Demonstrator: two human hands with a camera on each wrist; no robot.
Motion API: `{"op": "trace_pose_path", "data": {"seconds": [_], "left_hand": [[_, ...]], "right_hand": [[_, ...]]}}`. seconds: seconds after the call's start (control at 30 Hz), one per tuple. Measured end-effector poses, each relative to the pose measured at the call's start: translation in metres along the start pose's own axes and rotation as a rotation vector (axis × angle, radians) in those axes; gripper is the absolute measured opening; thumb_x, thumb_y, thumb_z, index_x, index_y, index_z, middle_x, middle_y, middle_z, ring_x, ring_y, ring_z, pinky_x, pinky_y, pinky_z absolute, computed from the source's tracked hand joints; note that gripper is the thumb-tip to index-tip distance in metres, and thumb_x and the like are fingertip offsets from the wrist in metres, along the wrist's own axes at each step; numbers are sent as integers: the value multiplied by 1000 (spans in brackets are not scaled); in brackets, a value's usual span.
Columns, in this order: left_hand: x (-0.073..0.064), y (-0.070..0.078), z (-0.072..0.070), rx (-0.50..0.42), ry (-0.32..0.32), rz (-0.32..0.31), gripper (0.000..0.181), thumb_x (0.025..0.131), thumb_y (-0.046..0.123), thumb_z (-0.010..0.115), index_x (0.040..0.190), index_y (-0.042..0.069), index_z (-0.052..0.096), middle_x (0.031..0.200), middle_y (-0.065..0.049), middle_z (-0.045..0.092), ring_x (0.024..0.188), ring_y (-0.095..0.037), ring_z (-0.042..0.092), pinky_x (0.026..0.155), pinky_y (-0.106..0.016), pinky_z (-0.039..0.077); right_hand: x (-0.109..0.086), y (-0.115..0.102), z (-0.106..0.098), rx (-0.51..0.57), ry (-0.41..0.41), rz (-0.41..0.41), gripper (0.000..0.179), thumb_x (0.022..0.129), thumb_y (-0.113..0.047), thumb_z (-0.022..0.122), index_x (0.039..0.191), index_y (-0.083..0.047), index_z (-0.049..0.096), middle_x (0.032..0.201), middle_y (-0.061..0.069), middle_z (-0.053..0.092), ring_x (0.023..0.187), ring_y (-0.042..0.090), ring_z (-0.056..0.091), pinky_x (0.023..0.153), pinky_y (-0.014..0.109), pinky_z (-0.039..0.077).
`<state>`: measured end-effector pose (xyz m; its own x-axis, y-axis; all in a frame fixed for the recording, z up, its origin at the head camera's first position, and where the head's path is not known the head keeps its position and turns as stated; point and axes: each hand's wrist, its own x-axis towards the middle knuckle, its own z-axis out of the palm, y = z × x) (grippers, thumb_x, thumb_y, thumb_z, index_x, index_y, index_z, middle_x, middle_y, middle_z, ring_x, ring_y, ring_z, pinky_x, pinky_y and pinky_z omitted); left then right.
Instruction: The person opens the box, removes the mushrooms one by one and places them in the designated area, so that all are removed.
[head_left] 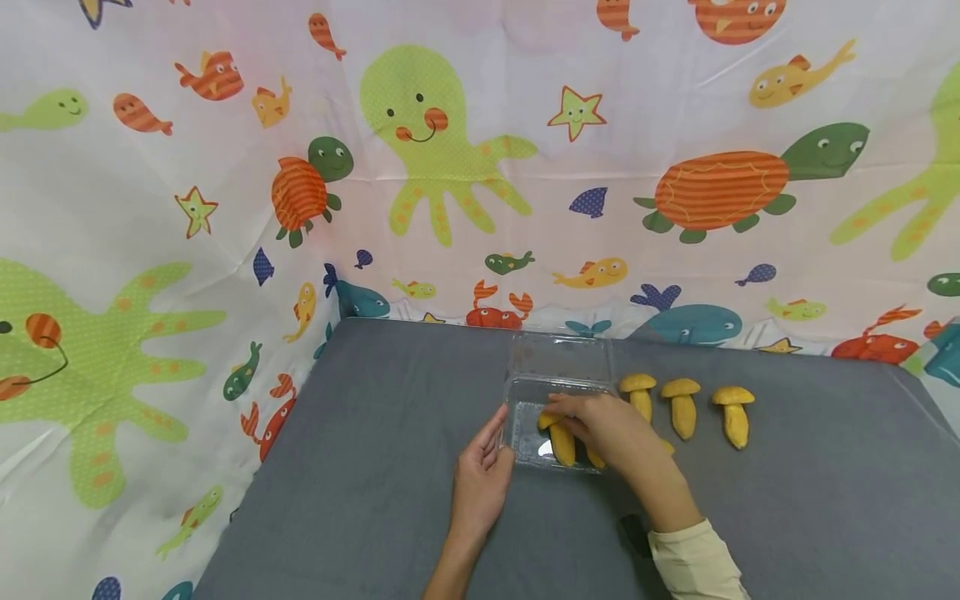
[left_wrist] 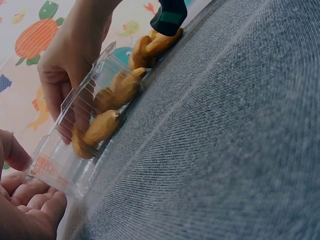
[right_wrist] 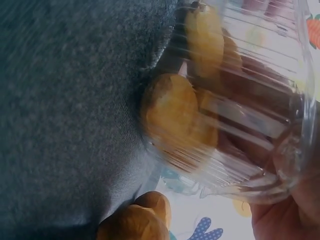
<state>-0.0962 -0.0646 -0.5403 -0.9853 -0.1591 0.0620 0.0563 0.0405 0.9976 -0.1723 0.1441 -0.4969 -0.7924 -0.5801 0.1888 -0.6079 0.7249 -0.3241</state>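
A clear plastic clamshell box (head_left: 525,450) lies on the grey cloth with its lid (head_left: 561,357) folded back. My left hand (head_left: 482,483) grips the box's left edge, thumb above and fingers below the rim in the left wrist view. Inside the box, the fingers of my right hand (head_left: 600,421) pinch a yellow mushroom (head_left: 562,446) near its cap. A second mushroom (head_left: 595,457) lies to its right in the box, partly covered by that hand. Through the box wall, the right wrist view shows both a near mushroom (right_wrist: 170,110) and a farther mushroom (right_wrist: 205,40).
Right of the box, a row holds a left mushroom (head_left: 639,396), a middle mushroom (head_left: 682,408) and a right mushroom (head_left: 735,415). A bit of yellow (head_left: 667,447) peeks out beside my right wrist. A curtain (head_left: 502,167) with sea animals borders the table (head_left: 375,467).
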Motion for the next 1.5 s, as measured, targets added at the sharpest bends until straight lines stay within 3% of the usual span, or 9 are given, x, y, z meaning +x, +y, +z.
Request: {"op": "trace_pose_path", "data": {"seconds": [0.27, 0.5, 0.77, 1.03, 1.33, 1.5], "left_hand": [[0, 0, -1, 3, -2, -6, 60, 94, -5, 55, 151, 14, 60, 155, -1, 56, 145, -18, 49, 114, -35, 43], [0, 1, -2, 2, -3, 4, 60, 93, -5, 55, 151, 13, 61, 154, -3, 57, 144, -19, 50, 114, -35, 44], [0, -1, 0, -19, -16, 25, 59, 96, -8, 55, 151, 12, 60, 154, -6, 57, 146, -20, 49, 115, -38, 42], [0, -3, 0, -35, -8, 62, 59, 96, -12, 54, 150, 8, 60, 152, -7, 59, 144, -24, 51, 114, -39, 43], [-1, -3, 0, -24, -3, 62, 59, 95, -11, 55, 149, 10, 61, 151, -6, 59, 143, -23, 52, 114, -40, 44], [-1, -4, 0, -28, -3, 63, 59, 94, -11, 55, 149, 9, 61, 152, -8, 59, 144, -24, 51, 114, -40, 43]], "right_hand": [[2, -5, 2, 6, -20, 24, 29, 97, -16, 77, 124, -22, 81, 134, 4, 73, 107, 26, 76, 84, 44, 63], [5, -9, -1, -17, -22, 11, 35, 94, -3, 77, 123, -22, 82, 132, 3, 74, 106, 27, 77, 84, 43, 63], [3, -9, 1, -79, 53, 23, 41, 87, 3, 82, 122, -20, 80, 116, 1, 80, 91, 24, 78, 73, 41, 64], [2, -9, -1, -64, 110, 58, 38, 93, -1, 79, 126, -18, 78, 101, 3, 81, 65, 17, 68, 57, 33, 56], [-3, -7, -4, -29, 174, 75, 36, 92, -4, 80, 125, -19, 79, 104, 3, 81, 68, 15, 70, 61, 36, 60], [-7, -7, -7, -16, 216, 76, 34, 94, -7, 79, 126, -18, 79, 102, 4, 81, 63, 9, 64, 61, 35, 60]]}}
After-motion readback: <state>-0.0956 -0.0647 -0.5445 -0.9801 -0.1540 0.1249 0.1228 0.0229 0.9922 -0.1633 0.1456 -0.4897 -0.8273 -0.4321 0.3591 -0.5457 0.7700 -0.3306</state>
